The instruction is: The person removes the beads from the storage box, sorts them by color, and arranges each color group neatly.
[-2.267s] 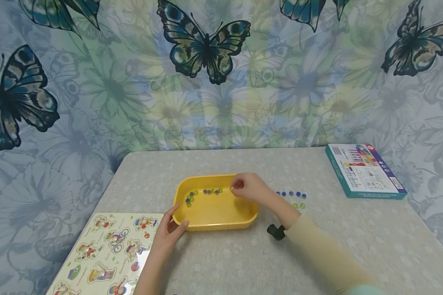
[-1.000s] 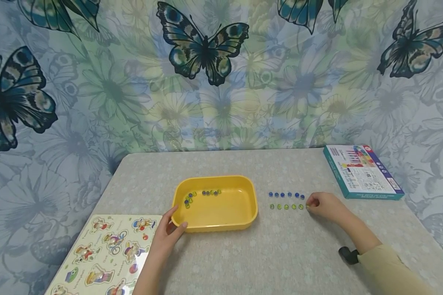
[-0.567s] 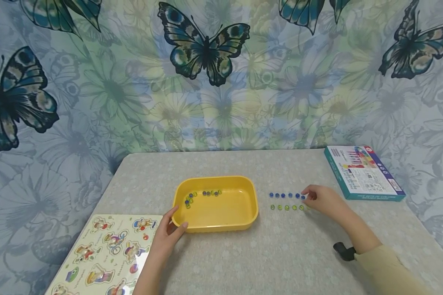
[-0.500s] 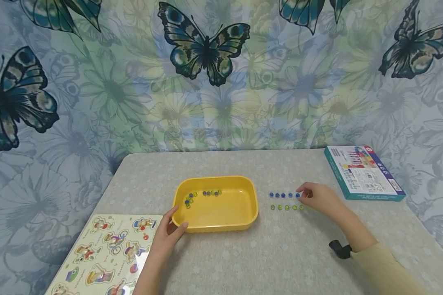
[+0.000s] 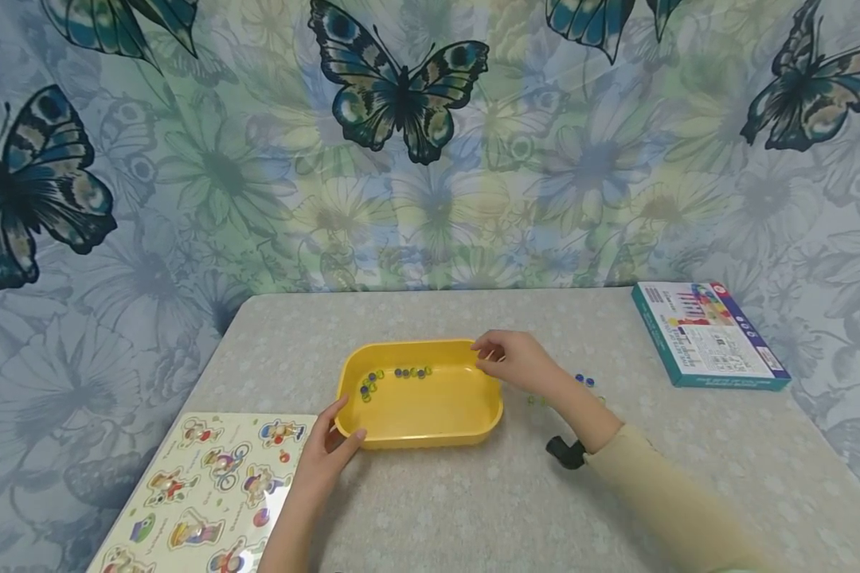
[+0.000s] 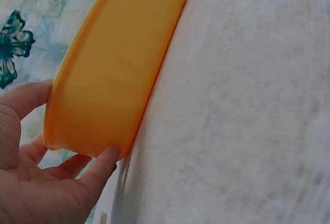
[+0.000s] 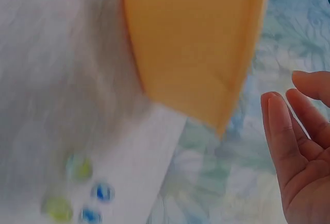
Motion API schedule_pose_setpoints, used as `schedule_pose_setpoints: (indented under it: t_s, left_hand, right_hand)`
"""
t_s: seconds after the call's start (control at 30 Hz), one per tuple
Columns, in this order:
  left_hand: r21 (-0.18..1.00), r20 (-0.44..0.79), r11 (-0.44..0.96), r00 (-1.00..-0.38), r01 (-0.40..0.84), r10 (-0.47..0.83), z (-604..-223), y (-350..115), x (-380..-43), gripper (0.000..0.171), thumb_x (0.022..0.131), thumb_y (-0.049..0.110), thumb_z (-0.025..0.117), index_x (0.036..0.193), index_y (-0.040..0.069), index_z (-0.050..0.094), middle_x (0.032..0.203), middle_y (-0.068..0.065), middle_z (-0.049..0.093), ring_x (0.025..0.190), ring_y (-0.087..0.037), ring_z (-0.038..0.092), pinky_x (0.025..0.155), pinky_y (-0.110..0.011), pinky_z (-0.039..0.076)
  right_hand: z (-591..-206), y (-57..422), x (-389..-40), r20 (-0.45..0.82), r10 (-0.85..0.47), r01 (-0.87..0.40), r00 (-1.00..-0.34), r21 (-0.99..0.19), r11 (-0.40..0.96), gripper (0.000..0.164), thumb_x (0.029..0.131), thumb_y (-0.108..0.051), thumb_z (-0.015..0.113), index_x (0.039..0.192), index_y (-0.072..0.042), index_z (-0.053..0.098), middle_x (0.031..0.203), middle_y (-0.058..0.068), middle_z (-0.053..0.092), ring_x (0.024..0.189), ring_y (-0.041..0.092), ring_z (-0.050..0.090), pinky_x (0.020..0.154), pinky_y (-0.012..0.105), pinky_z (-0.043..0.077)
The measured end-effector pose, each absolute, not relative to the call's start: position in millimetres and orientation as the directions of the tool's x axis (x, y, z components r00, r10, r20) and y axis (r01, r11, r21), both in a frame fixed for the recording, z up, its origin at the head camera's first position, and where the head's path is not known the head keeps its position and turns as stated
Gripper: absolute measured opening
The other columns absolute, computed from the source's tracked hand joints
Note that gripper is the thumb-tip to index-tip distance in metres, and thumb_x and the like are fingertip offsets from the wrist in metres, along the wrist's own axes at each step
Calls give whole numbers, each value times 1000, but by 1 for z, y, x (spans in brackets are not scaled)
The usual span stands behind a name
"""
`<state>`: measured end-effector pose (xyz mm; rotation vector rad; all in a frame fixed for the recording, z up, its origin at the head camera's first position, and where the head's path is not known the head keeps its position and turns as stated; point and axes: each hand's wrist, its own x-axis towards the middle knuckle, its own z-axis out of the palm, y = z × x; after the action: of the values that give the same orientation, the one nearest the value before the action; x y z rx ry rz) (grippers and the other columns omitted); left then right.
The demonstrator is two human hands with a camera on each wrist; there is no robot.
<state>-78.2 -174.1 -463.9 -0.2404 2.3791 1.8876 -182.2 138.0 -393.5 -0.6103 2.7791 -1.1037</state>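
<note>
A yellow plastic tray point(image 5: 416, 422) sits mid-table, with several small glassy blue and green beads point(image 5: 412, 372) along its far and left sides. At its left end my left hand point(image 5: 326, 442) holds the corner; the left wrist view shows fingertips on the rim and low on the wall. My right hand point(image 5: 519, 362) hovers at the tray's far right corner. In the right wrist view, that hand point(image 7: 304, 157) has its thumb apart from its fingers and nothing between them. Right of the tray lie blue beads point(image 5: 579, 378) and green beads point(image 5: 602, 400), partly hidden by my right arm.
A sticker sheet or picture board point(image 5: 201, 485) with cartoon figures lies at the front left, under my left forearm in the head view. A flat teal-edged box point(image 5: 709, 334) lies at the back right. Behind the table point(image 5: 430, 509) hangs a butterfly-patterned cloth point(image 5: 401, 199).
My right hand placed a green bead at the right end of the green row, then moved left past the blue row to the tray. My left hand stays on the tray.
</note>
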Motion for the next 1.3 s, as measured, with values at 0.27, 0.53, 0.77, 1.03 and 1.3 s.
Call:
schedule_pose_setpoints:
  t_s: [0.27,0.53,0.77,1.03,1.3]
  left_hand:
    - [960,-166,218,-984,-176,-62,-466,-174,-79,62,88,25,66,141,29,35,151,-3,25,133,-30,34,106,-46,32]
    - [957,-162,233,-985,-172,-61,-464,-174,-80,61,88,26,65,141,28,35,150,-3,27,134,-31,33,106,-47,32]
    - [961,-148,230,-988,-155,-48,-463,-176,-80,62,88,25,65,142,27,34,150,-3,26,133,-31,33,106,-47,32]
    - [960,-144,235,-988,-152,-52,-464,-176,-80,62,88,25,65,142,27,34,151,-2,25,134,-31,33,105,-47,33]
    - [956,-163,238,-985,-173,-61,-465,-176,-79,62,88,27,65,142,28,34,151,-3,25,134,-31,32,105,-47,33]
  right_hand:
    - [-415,86,-205,-42,-428,-281,-903,-696,661,28,84,-15,70,110,-5,66,92,0,65,83,13,59,71,25,52]
    - [-432,62,-218,-117,-391,-229,-913,-647,727,26,81,-11,70,106,-4,68,82,1,61,68,13,55,61,23,47]
    - [-441,52,-218,-121,-356,-199,-927,-645,738,30,79,-8,69,108,-2,67,80,2,59,61,12,54,55,22,46]
    - [-443,47,-220,-110,-342,-209,-933,-608,766,29,78,-4,67,107,-3,68,80,3,61,64,13,51,56,21,43]
    - [-446,47,-217,-119,-350,-224,-929,-573,789,9,78,-8,69,86,-9,71,82,-1,65,70,13,53,61,22,46]
